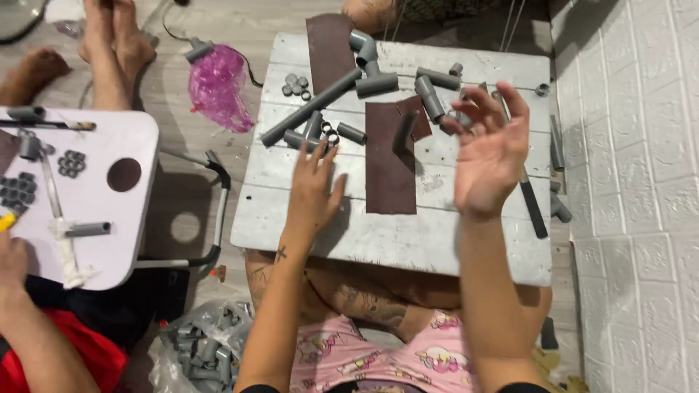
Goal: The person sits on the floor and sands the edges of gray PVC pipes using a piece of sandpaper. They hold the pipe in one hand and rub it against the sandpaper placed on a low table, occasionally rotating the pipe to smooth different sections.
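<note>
While the left hand (313, 191) is reaching, fingers spread and holding nothing, toward the short grey pipe pieces (324, 135) near the board's (393, 244) far-left corner, the right hand (489, 149) is hovering open and bare above its right edge. 2 brown sandpaper sheets (389, 156) are lying mid-board among loose fittings; only 1 tee assembly (368, 67) looks joined, and most pieces are waiting.

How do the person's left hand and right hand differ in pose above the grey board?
The left hand is low and palm-down, fingers reaching toward short grey pipe pieces; the right hand is raised, palm up, fingers spread. The left is by the long grey pipe; the right is above the tool handle. Both hold nothing.
</note>
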